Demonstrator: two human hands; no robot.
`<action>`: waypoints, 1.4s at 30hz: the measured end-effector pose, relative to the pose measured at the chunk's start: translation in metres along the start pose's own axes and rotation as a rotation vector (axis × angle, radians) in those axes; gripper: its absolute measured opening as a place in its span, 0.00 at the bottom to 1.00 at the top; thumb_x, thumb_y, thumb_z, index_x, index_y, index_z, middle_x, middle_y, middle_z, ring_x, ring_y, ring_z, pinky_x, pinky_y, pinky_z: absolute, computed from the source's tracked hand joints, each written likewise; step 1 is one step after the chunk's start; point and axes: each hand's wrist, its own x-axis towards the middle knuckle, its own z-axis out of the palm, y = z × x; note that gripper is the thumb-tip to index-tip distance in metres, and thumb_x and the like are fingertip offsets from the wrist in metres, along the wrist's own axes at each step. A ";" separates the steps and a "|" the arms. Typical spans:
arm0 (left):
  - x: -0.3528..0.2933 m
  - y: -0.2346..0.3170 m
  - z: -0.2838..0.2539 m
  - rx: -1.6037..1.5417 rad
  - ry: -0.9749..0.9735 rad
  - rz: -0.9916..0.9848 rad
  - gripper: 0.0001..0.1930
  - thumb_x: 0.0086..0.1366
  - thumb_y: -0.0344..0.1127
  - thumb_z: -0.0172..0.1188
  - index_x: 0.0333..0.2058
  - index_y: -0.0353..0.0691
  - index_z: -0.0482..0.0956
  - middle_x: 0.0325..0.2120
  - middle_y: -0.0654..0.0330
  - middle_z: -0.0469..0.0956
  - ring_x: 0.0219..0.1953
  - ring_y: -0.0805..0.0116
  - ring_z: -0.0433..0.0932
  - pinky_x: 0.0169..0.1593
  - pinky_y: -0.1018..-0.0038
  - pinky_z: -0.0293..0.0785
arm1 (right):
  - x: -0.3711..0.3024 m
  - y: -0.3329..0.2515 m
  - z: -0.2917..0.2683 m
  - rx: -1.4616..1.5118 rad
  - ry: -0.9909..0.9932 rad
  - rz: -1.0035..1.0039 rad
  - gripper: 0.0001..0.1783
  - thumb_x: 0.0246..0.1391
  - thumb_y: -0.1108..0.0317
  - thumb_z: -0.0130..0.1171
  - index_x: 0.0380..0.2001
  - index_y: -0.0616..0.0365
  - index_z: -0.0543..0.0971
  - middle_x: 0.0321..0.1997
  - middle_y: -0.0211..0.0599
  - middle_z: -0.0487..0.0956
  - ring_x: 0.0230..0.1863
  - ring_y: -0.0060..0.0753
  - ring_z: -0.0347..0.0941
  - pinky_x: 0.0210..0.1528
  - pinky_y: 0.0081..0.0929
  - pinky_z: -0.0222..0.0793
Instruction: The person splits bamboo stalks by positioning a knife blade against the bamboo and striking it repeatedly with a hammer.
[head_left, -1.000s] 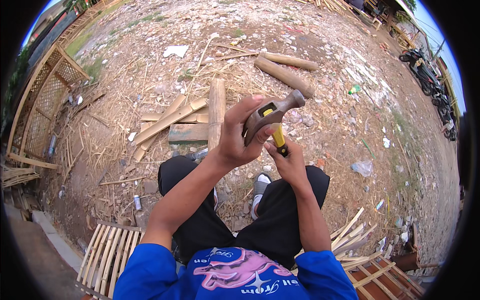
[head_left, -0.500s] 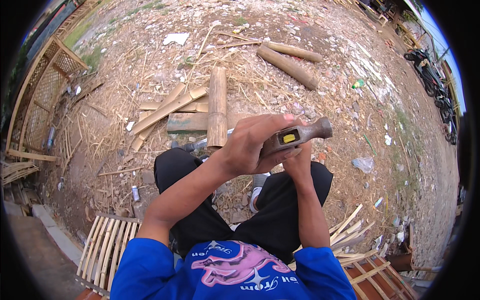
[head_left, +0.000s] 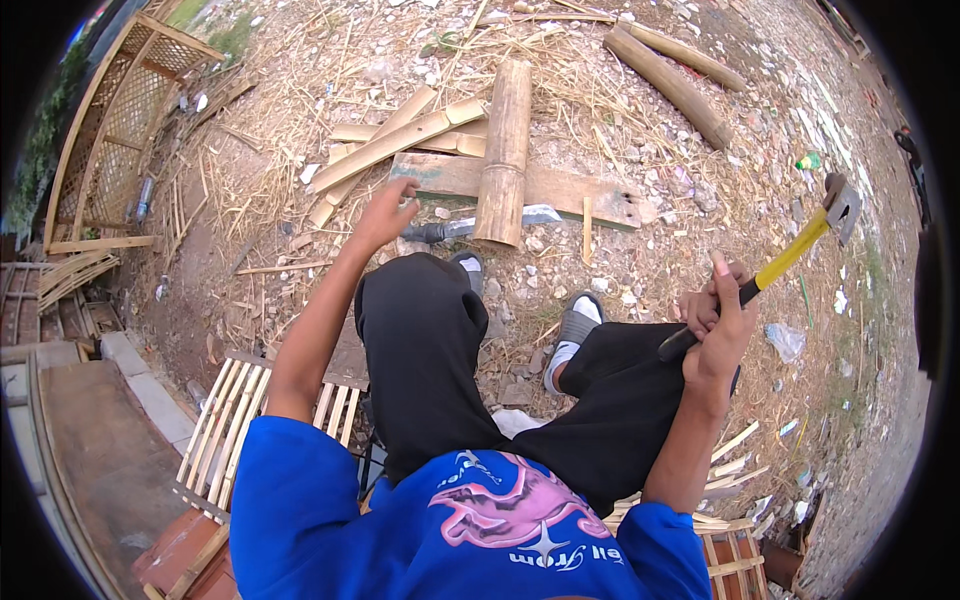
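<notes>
My right hand (head_left: 716,322) is closed round the black grip of a hammer (head_left: 790,255). Its yellow shaft and metal head point up and away to the right, above my right knee. Beyond my left knee, my left hand (head_left: 385,212) is empty, its fingers loosely bent and apart. Just right of it lies a machete (head_left: 540,214) on the ground, its dark handle toward that hand. A thick bamboo piece (head_left: 502,150) rests across a wooden plank (head_left: 575,192) in front of my feet, its near end over the machete's blade.
Split bamboo strips (head_left: 400,140) lie crossed left of the bamboo piece. Two bamboo poles (head_left: 668,85) lie far right. Slatted bamboo panels (head_left: 222,430) flank me, and a lattice frame (head_left: 125,130) stands at left. Straw and rubble litter the ground.
My hands have parted: the left, which was near the hammer head, has moved left toward the machete handle. The hammer has swung right in my right hand. The view has shifted.
</notes>
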 end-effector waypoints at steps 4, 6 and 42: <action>0.031 -0.138 0.095 0.443 -0.333 -0.146 0.40 0.53 0.39 0.68 0.64 0.46 0.59 0.58 0.52 0.67 0.63 0.50 0.63 0.61 0.47 0.63 | 0.048 0.036 0.038 0.018 -0.003 0.060 0.13 0.62 0.65 0.56 0.25 0.51 0.66 0.11 0.16 0.51 0.09 0.11 0.42 0.15 0.17 0.45; 0.055 -0.173 0.128 0.667 -0.254 -0.188 0.46 0.52 0.40 0.69 0.66 0.50 0.53 0.64 0.53 0.59 0.67 0.51 0.57 0.64 0.42 0.59 | 0.071 0.056 0.049 -0.007 0.038 0.070 0.12 0.62 0.66 0.55 0.25 0.51 0.65 0.11 0.16 0.50 0.09 0.11 0.42 0.15 0.17 0.45; -0.016 0.273 -0.016 0.232 0.022 0.171 0.22 0.44 0.49 0.68 0.32 0.35 0.82 0.18 0.51 0.78 0.23 0.55 0.79 0.32 0.65 0.74 | -0.053 -0.090 -0.146 0.077 -0.050 0.098 0.06 0.62 0.68 0.55 0.36 0.52 0.67 0.16 0.18 0.58 0.12 0.11 0.47 0.14 0.16 0.47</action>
